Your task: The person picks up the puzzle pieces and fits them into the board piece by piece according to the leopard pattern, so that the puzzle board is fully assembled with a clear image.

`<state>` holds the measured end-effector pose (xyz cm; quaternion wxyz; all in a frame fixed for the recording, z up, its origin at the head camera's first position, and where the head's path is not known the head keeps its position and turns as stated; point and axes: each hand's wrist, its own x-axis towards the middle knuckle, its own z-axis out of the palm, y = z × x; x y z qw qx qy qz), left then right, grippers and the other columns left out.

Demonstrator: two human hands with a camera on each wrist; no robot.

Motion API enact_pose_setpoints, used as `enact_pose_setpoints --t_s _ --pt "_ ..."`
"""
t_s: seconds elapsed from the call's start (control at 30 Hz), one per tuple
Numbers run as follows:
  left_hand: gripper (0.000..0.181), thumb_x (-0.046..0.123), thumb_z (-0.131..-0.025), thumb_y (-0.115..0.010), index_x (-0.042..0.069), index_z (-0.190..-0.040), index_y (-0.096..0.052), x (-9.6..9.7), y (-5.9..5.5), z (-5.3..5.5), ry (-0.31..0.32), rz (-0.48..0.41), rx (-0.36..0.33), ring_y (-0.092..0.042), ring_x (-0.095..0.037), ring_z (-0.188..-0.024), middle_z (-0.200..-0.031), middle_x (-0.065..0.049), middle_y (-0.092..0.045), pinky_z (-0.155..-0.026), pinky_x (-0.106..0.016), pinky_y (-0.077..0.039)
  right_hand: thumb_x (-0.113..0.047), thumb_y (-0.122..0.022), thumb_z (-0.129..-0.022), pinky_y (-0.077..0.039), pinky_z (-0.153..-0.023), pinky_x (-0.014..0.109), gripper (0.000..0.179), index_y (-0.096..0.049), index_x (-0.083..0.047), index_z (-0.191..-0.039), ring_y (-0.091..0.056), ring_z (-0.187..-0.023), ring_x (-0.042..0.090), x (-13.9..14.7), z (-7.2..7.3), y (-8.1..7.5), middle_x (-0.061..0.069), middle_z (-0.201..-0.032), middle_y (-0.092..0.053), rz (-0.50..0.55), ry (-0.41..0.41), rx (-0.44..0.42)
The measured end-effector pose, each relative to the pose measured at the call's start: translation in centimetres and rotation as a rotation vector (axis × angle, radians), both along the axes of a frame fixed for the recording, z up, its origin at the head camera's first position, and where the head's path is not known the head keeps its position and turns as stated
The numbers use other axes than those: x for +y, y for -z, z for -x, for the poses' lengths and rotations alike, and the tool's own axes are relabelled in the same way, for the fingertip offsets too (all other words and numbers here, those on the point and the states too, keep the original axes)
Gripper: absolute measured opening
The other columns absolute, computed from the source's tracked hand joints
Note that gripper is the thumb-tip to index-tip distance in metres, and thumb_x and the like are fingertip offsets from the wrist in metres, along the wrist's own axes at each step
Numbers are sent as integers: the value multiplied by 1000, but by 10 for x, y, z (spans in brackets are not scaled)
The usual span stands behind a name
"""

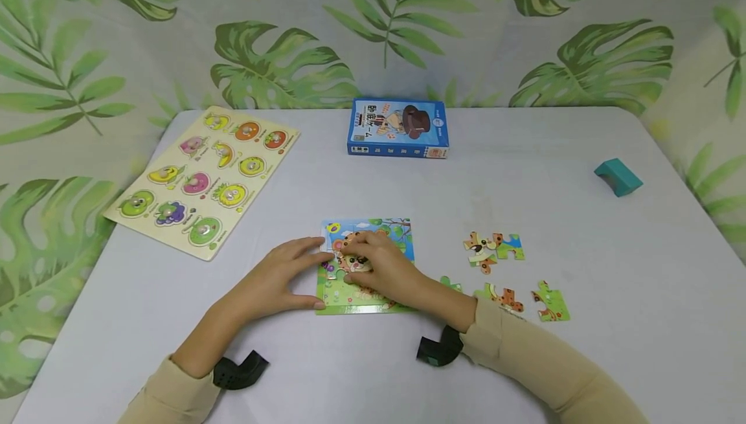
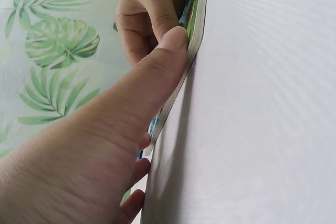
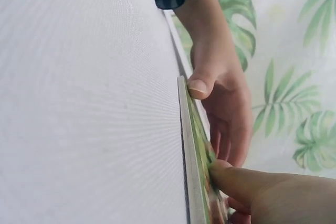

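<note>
A jigsaw puzzle board point(image 1: 350, 298) with a cartoon animal picture lies on the table in front of me. My left hand point(image 1: 274, 285) rests at its left side, thumb on the lower left corner and fingertips along the edge, fairly straight. Over the middle of the board, my right hand point(image 1: 387, 268) curls its thumb and fingers down around a puzzle piece point(image 1: 357, 263) with part of the animal's face. That hand covers part of the picture. In the right wrist view, the right thumb point(image 3: 236, 179) touches the board's picture side.
Loose puzzle pieces lie to the right, including a dog-face piece point(image 1: 481, 249) and a green piece point(image 1: 550, 301); some are partly behind the right forearm. A fruit peg board point(image 1: 233, 136) is at left, a blue game box point(image 1: 398, 127) at the back, a teal arch block point(image 1: 619, 178) at far right.
</note>
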<state>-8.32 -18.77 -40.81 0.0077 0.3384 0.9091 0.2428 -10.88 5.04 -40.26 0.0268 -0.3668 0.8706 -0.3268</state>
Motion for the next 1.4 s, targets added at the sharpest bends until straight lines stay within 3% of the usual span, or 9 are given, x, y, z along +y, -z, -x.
enact_pose_setpoints --t_s 0.2,0.43,0.6,0.9,1.2,1.4 --pt "67 57 -70 -66 21 -125 -54 -1 -1 0 20 -11 33 -35 -29 -123 -136 -9 -38 -98 -47 -28 -32 -73 -74 -30 -89 41 43 -64 -17 -113 -42 -107 17 -1 3 5 -2 -112 -52 22 72 -15" --pt "67 58 -69 -66 23 -125 -53 0 -2 -1 -1 1 -6 -33 -26 -124 -137 -6 -37 -100 -45 -26 -28 -75 -73 -18 -95 49 40 -66 -17 -111 -40 -114 20 2 5 4 1 -118 -51 44 63 -22" --pt "67 57 -69 -67 23 -125 -54 0 -4 -1 -11 1 -22 -32 -25 -125 -138 -5 -36 -100 -44 -26 -26 -73 -75 -16 -96 49 43 -64 -16 -115 -38 -117 22 4 7 2 2 -124 -48 19 43 -46" --pt "66 54 -68 -70 20 -123 -56 2 -6 -1 -5 -14 -15 -33 -27 -124 -137 -7 -37 -100 -46 -26 -28 -72 -75 -18 -95 50 44 -62 -17 -117 -35 -120 25 4 7 0 4 -127 -47 -9 34 -14" --pt "77 61 -64 -68 21 -128 -51 3 -8 -3 -24 26 -74 -27 -24 -128 -141 -4 -31 -102 -44 -22 -32 -67 -80 -17 -97 53 45 -58 -19 -122 -30 -123 30 4 5 -1 8 -134 -41 -95 26 3" --pt "84 66 -62 -66 21 -130 -48 4 -6 -4 -28 53 -100 -22 -23 -129 -144 -2 -26 -103 -43 -21 -29 -67 -81 -13 -99 54 46 -56 -19 -125 -27 -125 30 6 4 -3 8 -136 -39 -89 15 -62"
